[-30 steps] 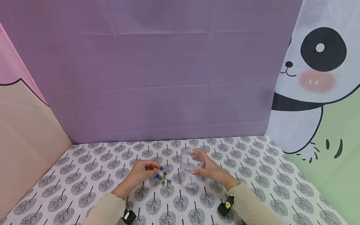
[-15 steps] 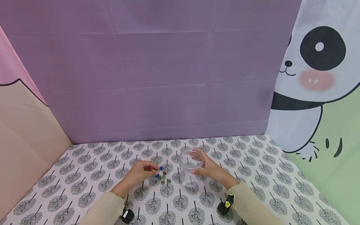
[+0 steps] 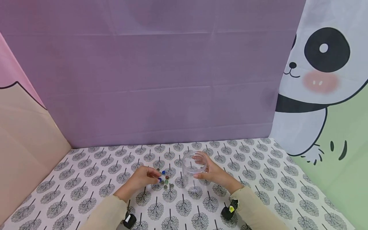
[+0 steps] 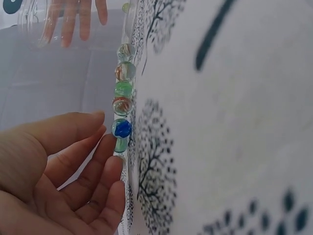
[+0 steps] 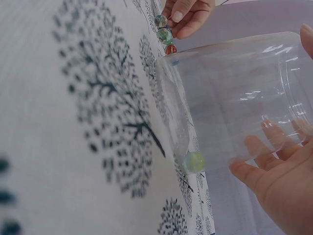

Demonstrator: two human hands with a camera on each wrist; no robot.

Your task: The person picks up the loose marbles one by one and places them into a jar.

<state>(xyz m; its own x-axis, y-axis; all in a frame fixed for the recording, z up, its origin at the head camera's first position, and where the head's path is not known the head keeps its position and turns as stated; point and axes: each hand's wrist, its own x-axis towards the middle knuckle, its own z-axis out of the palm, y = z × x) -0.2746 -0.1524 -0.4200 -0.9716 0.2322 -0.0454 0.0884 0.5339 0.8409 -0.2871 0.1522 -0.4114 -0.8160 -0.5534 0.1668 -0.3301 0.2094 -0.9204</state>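
My left hand [image 3: 142,178] has drawn slightly nearer me in the head view, and a dull marble [image 3: 158,169] now shows beyond it; my right hand [image 3: 212,172] stays curled round the clear jar [image 3: 188,179], upright beside the other marbles [image 3: 166,182]. In the left wrist view, my left hand is loosely bent, holding nothing, near a blue marble [image 4: 122,128]. In the right wrist view, a yellow marble [image 5: 195,161] sits by the jar's bottom.

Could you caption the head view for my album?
Left hand beside glass marbles on tree-print cloth, right hand holding a clear jar.
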